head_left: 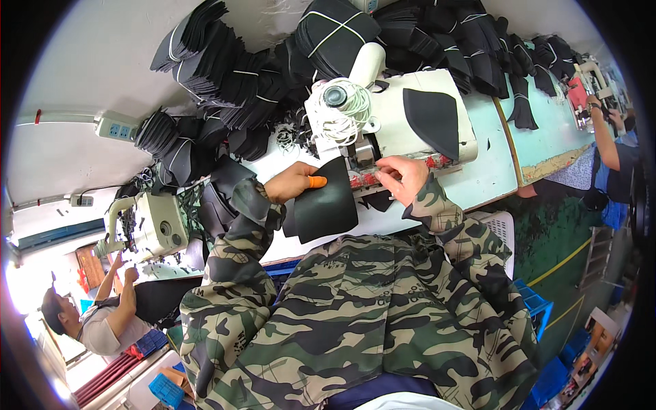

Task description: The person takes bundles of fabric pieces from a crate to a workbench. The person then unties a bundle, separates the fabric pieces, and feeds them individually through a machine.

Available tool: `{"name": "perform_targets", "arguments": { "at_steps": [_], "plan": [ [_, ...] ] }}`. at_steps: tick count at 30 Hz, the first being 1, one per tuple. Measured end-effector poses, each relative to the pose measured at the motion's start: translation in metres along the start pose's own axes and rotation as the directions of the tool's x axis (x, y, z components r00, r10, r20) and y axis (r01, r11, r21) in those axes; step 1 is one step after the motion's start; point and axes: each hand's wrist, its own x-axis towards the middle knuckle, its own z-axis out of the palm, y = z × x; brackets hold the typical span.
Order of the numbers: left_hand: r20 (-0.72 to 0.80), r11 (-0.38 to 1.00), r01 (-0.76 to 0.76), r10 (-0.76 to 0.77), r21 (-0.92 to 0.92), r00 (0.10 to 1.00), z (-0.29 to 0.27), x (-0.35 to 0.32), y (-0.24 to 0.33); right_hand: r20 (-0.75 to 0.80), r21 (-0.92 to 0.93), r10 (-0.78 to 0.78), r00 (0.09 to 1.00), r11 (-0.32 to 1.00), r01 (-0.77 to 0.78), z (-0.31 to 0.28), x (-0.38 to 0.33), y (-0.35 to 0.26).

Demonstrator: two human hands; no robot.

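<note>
A loose jacket [342,311] in woodland camouflage fills the lower middle of the frame, blotched in dark green, near-black, brown and pale khaki. Thin dark lines criss-cross the pattern like sketched twigs, and small dark printed characters are scattered over it. A straight seam [387,321] runs down the front. The left sleeve [229,273] and right sleeve [471,249] carry the same print, are full and creased, and reach the wrists, the left one bunched at its cuff [258,203]. On the left hand [288,183], one digit wears a bright orange cover [317,182]; the right hand [407,179] is bare. At the bottom edge show navy cloth [383,387] and a whitish strip [402,403], its kind unclear.
</note>
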Motion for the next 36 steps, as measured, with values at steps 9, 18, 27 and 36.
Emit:
{"name": "perform_targets", "arguments": {
  "at_steps": [9, 18, 27, 36],
  "plan": [
    [0.080, 1.000, -0.004, 0.006, -0.022, 0.997, 0.009, 0.018, 0.019, -0.006, -0.189, -0.115, 0.993, 0.976, 0.112, -0.011, 0.016, 0.006],
    [-0.069, 0.997, 0.069, -0.071, -0.038, 0.995, 0.029, 0.012, 0.030, 0.292, -0.589, 0.069, 0.954, 0.799, 0.123, 0.001, 0.050, -0.008],
    [-0.319, 0.940, -0.072, 0.184, 0.333, 0.930, 0.006, 0.019, 0.026, -0.147, -0.125, -0.060, 0.987, 0.991, 0.042, -0.062, -0.016, 0.013],
    [-0.475, 0.269, 0.405, 0.299, 0.874, 0.827, 0.025, -0.004, -0.056, -0.162, -0.547, -0.269, 0.950, 0.825, 0.140, -0.034, -0.011, 0.019]
  ]
}}
